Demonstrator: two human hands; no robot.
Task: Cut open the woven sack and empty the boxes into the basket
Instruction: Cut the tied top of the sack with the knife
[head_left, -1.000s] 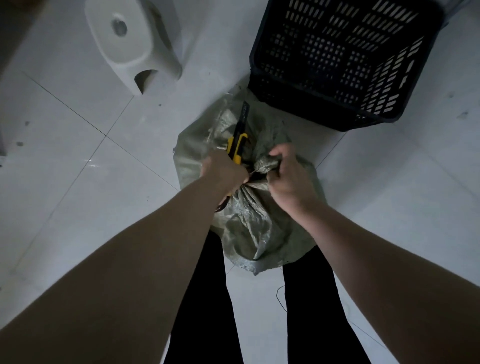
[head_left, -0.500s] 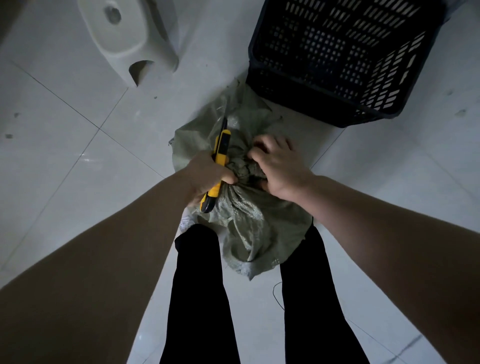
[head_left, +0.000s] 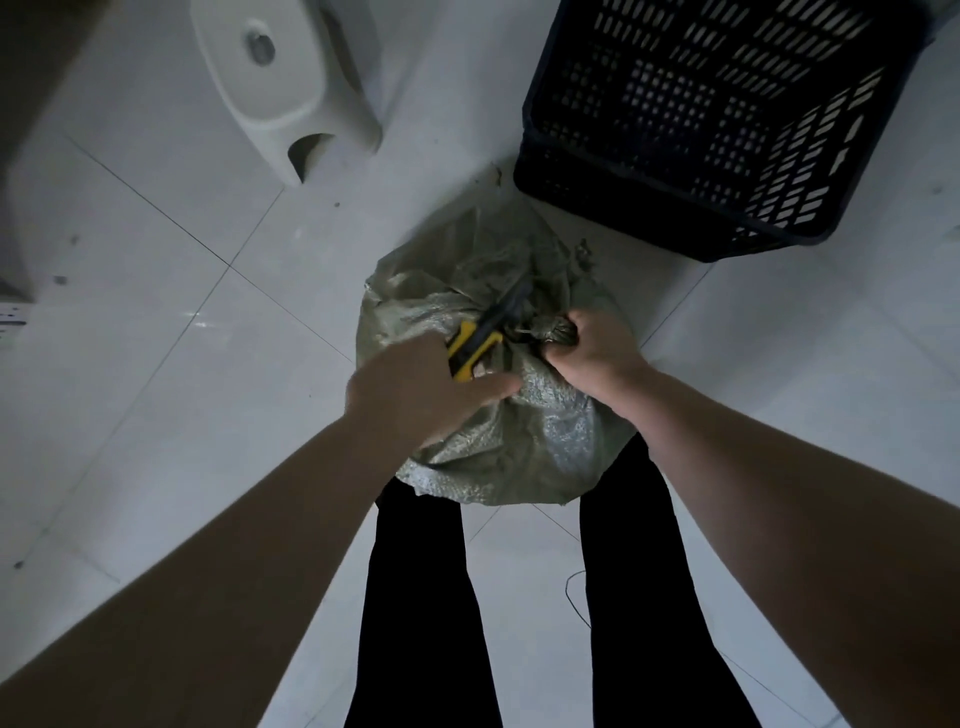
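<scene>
Between the legs (head_left: 421, 597): limp, probably slippery woven sack (head_left: 524, 441), bunched neck (head_left: 558, 330) gripped in right hand (head_left: 597, 356), likely the surest hold; yellow knife (head_left: 470, 351) clasped in left hand (head_left: 415, 400)

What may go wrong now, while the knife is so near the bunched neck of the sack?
1. The left hand holds the yellow knife with its tip pointing at the bunched neck, right beside the right hand that grips it; a slip might cut that hand.
2. The boxes are hidden inside the woven sack; a deep cut might slice them.
</scene>
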